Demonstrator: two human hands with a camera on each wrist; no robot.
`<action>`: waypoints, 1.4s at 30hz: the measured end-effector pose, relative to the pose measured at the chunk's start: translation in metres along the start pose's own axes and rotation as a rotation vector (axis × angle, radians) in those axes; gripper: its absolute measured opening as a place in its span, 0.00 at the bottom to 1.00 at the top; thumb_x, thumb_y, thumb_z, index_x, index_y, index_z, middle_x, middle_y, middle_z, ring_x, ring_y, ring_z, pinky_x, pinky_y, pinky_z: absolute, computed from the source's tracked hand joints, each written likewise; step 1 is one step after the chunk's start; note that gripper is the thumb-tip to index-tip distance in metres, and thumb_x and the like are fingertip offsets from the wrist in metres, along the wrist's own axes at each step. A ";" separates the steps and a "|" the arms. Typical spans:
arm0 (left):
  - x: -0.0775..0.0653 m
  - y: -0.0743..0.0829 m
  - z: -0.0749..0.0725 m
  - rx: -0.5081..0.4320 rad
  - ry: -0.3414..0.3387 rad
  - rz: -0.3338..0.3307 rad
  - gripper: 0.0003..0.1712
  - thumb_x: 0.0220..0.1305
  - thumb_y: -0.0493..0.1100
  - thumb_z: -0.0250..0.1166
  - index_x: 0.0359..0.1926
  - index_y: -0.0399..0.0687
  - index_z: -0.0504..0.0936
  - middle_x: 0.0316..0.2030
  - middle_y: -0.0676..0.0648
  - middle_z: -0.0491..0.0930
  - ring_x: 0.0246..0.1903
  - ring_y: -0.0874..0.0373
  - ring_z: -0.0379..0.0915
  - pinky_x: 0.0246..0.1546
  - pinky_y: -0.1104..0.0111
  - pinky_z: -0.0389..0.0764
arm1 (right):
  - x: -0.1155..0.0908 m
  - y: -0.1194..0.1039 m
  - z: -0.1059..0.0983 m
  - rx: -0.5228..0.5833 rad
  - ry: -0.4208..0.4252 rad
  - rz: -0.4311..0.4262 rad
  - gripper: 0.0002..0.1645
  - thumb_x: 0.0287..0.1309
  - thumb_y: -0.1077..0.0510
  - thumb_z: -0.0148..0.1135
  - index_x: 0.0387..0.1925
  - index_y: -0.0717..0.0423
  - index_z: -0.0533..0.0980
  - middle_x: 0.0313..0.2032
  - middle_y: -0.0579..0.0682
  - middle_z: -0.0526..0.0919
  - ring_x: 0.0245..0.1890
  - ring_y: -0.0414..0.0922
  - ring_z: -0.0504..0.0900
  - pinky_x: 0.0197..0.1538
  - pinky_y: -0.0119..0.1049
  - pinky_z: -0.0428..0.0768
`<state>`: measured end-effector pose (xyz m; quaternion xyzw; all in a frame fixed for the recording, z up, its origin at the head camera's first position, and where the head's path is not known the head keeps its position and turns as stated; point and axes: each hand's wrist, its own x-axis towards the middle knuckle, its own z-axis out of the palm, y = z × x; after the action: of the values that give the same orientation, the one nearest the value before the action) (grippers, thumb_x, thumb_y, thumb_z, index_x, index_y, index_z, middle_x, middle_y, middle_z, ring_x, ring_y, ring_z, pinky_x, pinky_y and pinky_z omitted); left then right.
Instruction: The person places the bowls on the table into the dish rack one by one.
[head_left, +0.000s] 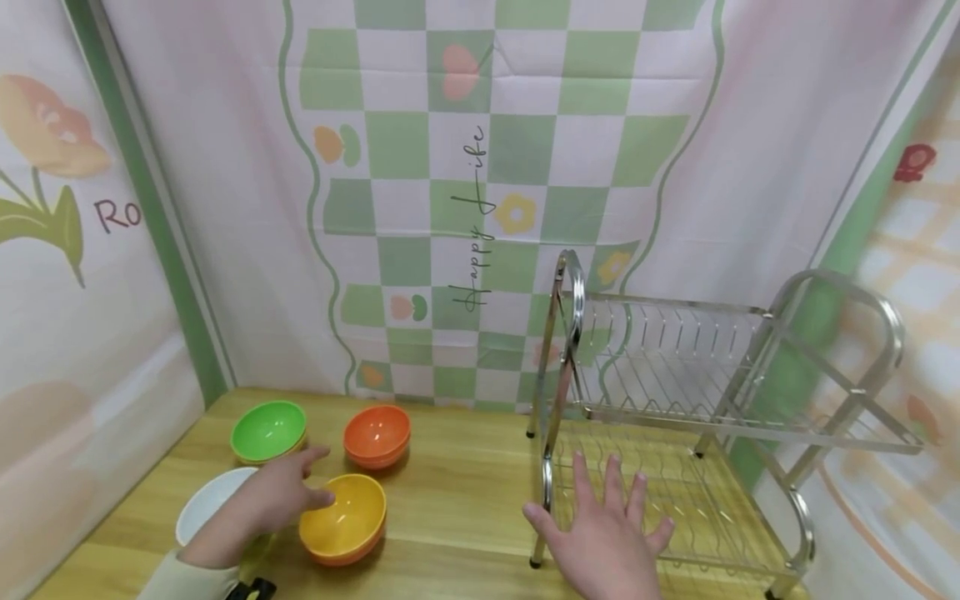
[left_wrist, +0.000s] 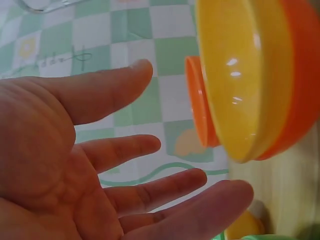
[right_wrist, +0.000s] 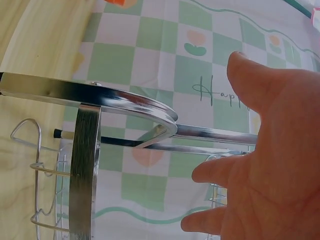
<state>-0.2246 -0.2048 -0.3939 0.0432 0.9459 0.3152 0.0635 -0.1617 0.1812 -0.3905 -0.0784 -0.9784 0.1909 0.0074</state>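
My left hand (head_left: 273, 496) hovers over the bowls at the left, fingers extended and holding nothing. Beside its thumb is a yellow bowl (head_left: 345, 521), nested on an orange one; the left wrist view shows the yellow bowl (left_wrist: 232, 75) just beyond the fingertips. A green bowl (head_left: 268, 429) sits behind the hand, and a white bowl (head_left: 210, 504) is partly hidden under the forearm. An orange bowl (head_left: 377, 435) stands further back. My right hand (head_left: 606, 537), fingers spread, holds nothing in front of the two-tier metal dish rack (head_left: 675, 417); in the right wrist view the rack's frame (right_wrist: 85, 165) is beside it.
The rack stands on the right part of the wooden table (head_left: 457, 492), its upper tier overhanging toward the right. A checkered curtain (head_left: 465, 208) hangs behind the table, and more printed cloth (head_left: 97, 333) closes off the left side.
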 end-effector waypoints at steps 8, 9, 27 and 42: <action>0.003 -0.010 0.011 -0.026 -0.003 -0.067 0.38 0.57 0.39 0.71 0.68 0.38 0.70 0.46 0.30 0.78 0.14 0.52 0.70 0.17 0.62 0.77 | 0.000 0.001 0.001 0.012 0.008 -0.002 0.71 0.47 0.09 0.36 0.79 0.52 0.46 0.74 0.72 0.32 0.68 0.75 0.21 0.48 0.75 0.12; 0.003 -0.011 0.013 -0.015 0.002 -0.061 0.36 0.57 0.37 0.71 0.67 0.37 0.71 0.43 0.33 0.79 0.14 0.53 0.70 0.16 0.62 0.77 | 0.001 0.002 0.002 0.012 0.013 -0.007 0.71 0.47 0.10 0.37 0.79 0.52 0.46 0.74 0.72 0.33 0.68 0.75 0.22 0.48 0.75 0.12; 0.006 -0.017 0.025 0.065 0.023 -0.030 0.26 0.57 0.33 0.68 0.58 0.33 0.77 0.36 0.41 0.81 0.17 0.55 0.72 0.20 0.64 0.76 | 0.039 0.008 0.025 0.601 0.025 -0.084 0.56 0.61 0.47 0.69 0.79 0.48 0.45 0.72 0.60 0.61 0.54 0.58 0.79 0.46 0.50 0.84; 0.014 -0.023 0.025 0.089 0.024 -0.010 0.26 0.51 0.25 0.56 0.53 0.35 0.80 0.36 0.42 0.81 0.29 0.52 0.73 0.27 0.61 0.79 | 0.053 0.005 0.016 0.728 -0.107 -0.189 0.45 0.62 0.66 0.63 0.76 0.55 0.54 0.67 0.62 0.69 0.32 0.47 0.85 0.38 0.45 0.83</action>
<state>-0.2361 -0.2068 -0.4286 0.0374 0.9599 0.2730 0.0518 -0.2142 0.1884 -0.4077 0.0300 -0.8485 0.5284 0.0013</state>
